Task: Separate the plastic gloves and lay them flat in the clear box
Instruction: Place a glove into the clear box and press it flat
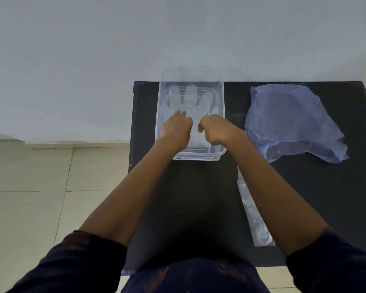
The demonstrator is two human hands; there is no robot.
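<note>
Pressing left hand (pixel 176 129), fingers spread flat, on the plastic glove (pixel 189 102) inside the clear box (pixel 220 98). Curling right hand (pixel 215 129) into a loose fist, contents impossible to tell. Lying lengthwise toward 12 o'clock from both hands, equally near.

A black, matte, rectangular counter (pixel 304 197) is seen against a pale wall, with tiled floor (pixel 40 197) at its left. At its far left a clear plastic rectangular box (pixel 219 106) is set. A crumpled blue translucent plastic bag (pixel 292 121) is spread at the far right. A long strip of clear plastic film (pixel 256 220) is laid nearer, right of centre.
</note>
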